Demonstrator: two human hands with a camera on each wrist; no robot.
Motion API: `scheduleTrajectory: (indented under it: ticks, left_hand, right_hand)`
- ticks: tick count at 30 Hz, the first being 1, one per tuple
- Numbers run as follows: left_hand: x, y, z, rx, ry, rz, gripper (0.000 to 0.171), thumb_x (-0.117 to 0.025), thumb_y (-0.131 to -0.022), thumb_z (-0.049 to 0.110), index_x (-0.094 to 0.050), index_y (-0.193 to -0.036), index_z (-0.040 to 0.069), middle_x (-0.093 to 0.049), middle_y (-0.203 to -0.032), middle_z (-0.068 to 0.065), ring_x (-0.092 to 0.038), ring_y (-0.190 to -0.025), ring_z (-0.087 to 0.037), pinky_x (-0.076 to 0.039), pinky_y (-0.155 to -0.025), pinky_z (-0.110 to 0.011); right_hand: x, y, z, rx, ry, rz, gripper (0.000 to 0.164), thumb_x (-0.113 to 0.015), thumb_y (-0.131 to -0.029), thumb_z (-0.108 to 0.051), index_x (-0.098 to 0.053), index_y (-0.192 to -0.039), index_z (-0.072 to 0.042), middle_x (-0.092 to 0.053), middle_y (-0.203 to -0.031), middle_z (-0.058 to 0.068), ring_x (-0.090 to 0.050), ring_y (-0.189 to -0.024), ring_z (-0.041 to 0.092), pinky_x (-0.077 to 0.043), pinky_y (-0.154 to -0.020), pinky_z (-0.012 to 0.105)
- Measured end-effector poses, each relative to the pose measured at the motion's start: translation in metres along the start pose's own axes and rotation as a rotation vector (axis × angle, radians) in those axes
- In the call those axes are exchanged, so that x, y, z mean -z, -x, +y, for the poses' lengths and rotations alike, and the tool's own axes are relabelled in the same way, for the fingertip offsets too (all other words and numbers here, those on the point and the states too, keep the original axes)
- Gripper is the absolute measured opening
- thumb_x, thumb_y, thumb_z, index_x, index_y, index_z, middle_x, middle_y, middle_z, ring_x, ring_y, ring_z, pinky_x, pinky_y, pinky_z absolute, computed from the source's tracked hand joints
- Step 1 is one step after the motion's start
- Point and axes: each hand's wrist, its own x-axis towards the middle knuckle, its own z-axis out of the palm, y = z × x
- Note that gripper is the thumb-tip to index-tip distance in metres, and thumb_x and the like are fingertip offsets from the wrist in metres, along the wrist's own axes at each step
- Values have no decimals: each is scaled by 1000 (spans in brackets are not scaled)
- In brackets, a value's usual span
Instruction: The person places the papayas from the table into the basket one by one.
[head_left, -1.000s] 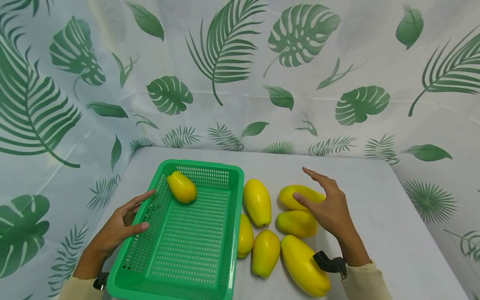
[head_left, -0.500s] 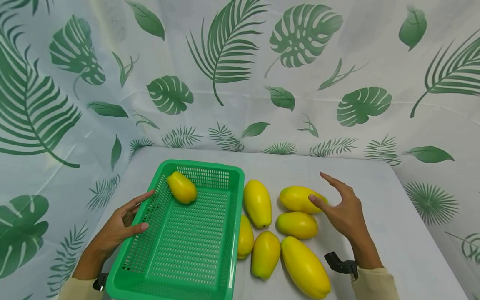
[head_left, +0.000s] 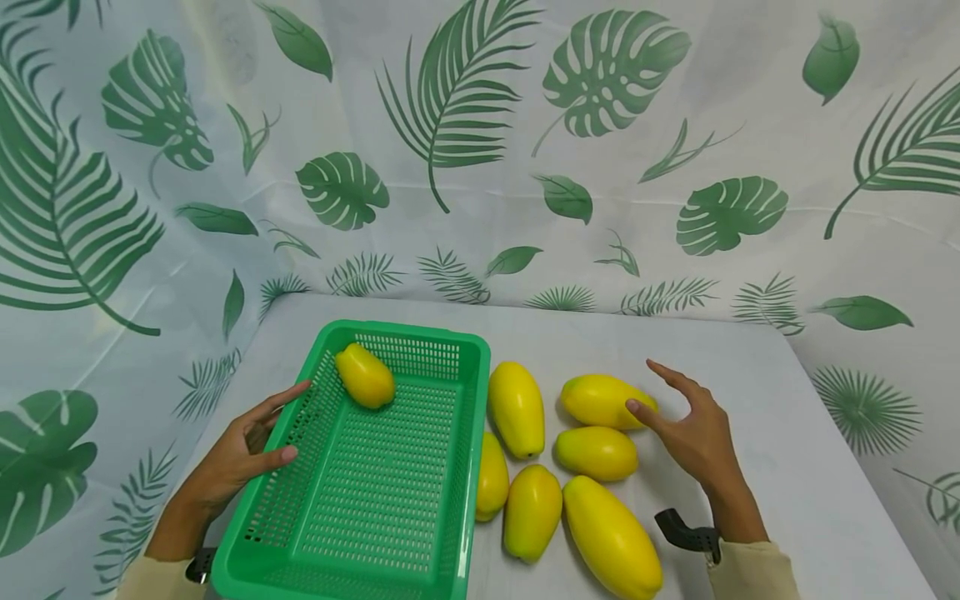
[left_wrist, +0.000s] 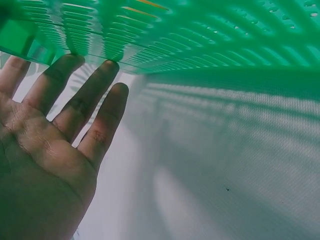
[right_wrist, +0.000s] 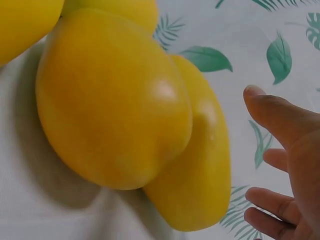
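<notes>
In the head view, my left hand (head_left: 238, 458) holds the left side of a green slotted plastic basket (head_left: 480, 400), with thumb and index finger over its rim. The left wrist view shows the other fingers (left_wrist: 85, 107) nearly straight, their tips against the basket's outer wall. One yellow papaya (head_left: 365, 377) lies inside, in the far left corner. My right hand (head_left: 697, 433) hovers with spread fingers beside the far right papaya (head_left: 603, 400), holding nothing. In the right wrist view, its thumb (right_wrist: 272, 107) is apart from the nearest papayas (right_wrist: 115, 100).
Several more papayas lie loose right of the basket: one near its rim (head_left: 517, 408), a shorter one (head_left: 597, 454), a large one in front (head_left: 611, 537), another (head_left: 532, 512) and one partly hidden (head_left: 491, 477). A leaf-patterned cloth (head_left: 480, 242) hangs behind the white table (head_left: 780, 433).
My right hand has moved right and slightly nearer to me, away from the far right papayas. My left hand and the basket have stayed in place.
</notes>
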Motion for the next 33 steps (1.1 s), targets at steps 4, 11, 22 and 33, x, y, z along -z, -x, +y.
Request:
scheduleTrajectory:
  ticks: [4, 11, 22, 33]
  left_hand:
    - [0, 0, -1, 0, -1, 4, 80, -60, -100, -9, -30, -170, 15, -24, -178, -4, -19, -160, 7, -24, -112, -7]
    - [0, 0, -3, -1, -1, 12, 80, -60, -100, -9, -30, -170, 14, -24, -178, -4, -19, -160, 8, -24, -112, -6]
    - [-2, 1, 0, -15, -3, 20, 79, -60, -100, -8, -30, -170, 13, -25, -178, -3, -19, -159, 8, -24, -112, -6]
    - [-1, 1, -1, -1, -15, 21, 80, -61, -99, -9, -31, -170, 15, -24, -178, -3, -20, -159, 8, -24, -112, -5]
  right_hand:
    - [-4, 0, 5, -39, -4, -39, 78, -78, -95, -53, -48, -162, -29, -48, -160, 29, -39, -147, 55, -32, -110, 83]
    - [-15, 0, 15, -41, 1, -87, 80, -78, -94, -55, -48, -162, -26, -49, -158, 29, -39, -148, 55, -32, -113, 81]
    - [-28, 0, 12, -29, -91, -170, 81, -76, -95, -57, -45, -164, -26, -45, -166, 18, -41, -151, 49, -33, -117, 76]
    - [-39, -6, 0, 1, -88, -188, 80, -77, -95, -56, -44, -164, -33, -48, -164, 17, -52, -140, 42, -44, -111, 69]
